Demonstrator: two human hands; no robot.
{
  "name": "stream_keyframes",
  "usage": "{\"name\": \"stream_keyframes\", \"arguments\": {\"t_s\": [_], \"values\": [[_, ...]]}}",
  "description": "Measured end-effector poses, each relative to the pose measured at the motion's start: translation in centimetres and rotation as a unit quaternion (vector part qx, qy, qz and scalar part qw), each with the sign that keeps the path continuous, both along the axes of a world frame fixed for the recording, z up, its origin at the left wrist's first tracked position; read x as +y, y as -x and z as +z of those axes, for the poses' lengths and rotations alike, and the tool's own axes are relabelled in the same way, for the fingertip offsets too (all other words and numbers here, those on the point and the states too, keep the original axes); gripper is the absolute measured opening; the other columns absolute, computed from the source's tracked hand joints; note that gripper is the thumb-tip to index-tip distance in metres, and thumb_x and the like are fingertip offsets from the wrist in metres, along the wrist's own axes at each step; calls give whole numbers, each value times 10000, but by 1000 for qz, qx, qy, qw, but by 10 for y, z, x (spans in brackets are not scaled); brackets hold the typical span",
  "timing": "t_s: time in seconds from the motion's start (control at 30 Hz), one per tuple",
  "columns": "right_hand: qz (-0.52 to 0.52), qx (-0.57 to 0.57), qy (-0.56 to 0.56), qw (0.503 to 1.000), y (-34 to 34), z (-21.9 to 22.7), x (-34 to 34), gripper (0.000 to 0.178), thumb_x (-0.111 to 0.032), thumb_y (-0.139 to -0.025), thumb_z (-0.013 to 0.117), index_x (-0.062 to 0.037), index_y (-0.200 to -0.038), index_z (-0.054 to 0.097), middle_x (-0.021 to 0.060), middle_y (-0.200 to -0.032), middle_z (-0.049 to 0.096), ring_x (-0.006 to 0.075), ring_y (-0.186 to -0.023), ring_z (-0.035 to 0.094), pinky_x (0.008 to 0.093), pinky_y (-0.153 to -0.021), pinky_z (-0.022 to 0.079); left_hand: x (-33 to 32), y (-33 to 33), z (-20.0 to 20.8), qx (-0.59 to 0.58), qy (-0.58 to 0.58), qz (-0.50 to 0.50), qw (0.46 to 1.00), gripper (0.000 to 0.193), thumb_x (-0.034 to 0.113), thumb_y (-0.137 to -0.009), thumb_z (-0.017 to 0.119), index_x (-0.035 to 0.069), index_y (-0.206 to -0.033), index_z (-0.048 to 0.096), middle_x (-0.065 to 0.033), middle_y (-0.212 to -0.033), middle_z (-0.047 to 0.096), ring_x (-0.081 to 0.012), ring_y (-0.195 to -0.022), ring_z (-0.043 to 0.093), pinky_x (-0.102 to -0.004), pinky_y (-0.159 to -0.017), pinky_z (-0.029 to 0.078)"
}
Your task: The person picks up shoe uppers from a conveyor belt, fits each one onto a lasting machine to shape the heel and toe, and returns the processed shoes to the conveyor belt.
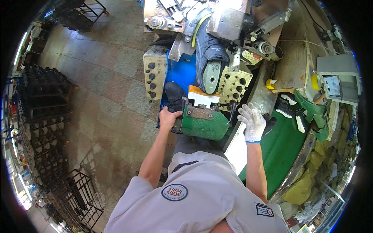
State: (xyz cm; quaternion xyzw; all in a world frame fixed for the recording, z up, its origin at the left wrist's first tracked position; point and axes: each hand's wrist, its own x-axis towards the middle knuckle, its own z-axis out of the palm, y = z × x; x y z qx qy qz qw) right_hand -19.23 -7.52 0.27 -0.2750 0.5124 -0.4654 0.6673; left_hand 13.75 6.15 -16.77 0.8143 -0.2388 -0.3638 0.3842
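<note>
My bare left hand is closed round the near end of a dark shoe, which stands beside the machine's green block. My right hand, in a white knit glove, is raised with its fingers apart and nothing in it. A black-handled lever is close to its fingertips. Partly behind the glove lies a dark object, its kind hidden. Ahead, a dark sneaker sits in the machine on a pale green shoe last, its near end above an orange-and-white pad.
Control boxes with black knobs flank the machine's blue panel. On the right, black-and-white shoes lie on a green-covered bench below a grey box. Loaded racks and a metal-frame cart stand on the left.
</note>
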Motion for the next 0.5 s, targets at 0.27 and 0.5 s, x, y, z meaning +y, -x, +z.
{"name": "stream_keyframes", "arguments": {"t_s": [0.27, 0.5], "values": [[116, -99, 89, 984, -38, 68, 14, 545, -296, -1042, 509, 133, -1374, 461, 276, -1196, 652, 330, -1004, 711, 397, -814, 615, 29, -79, 246, 197, 126, -97, 967, 464, 38, -557, 841, -72, -989, 716, -112, -893, 738, -153, -749, 666, -319, -738, 550], [149, -300, 79, 939, -127, 122, 24, 628, -491, -971, 583, -6, -1369, 549, 172, -1229, 660, 237, -1130, 646, 359, -953, 527, -34, -6, 252, 499, 327, -155, 787, 722, 242, -723, 826, -53, -1318, 540, -163, -1184, 669, -244, -1018, 674, -347, -889, 552]]}}
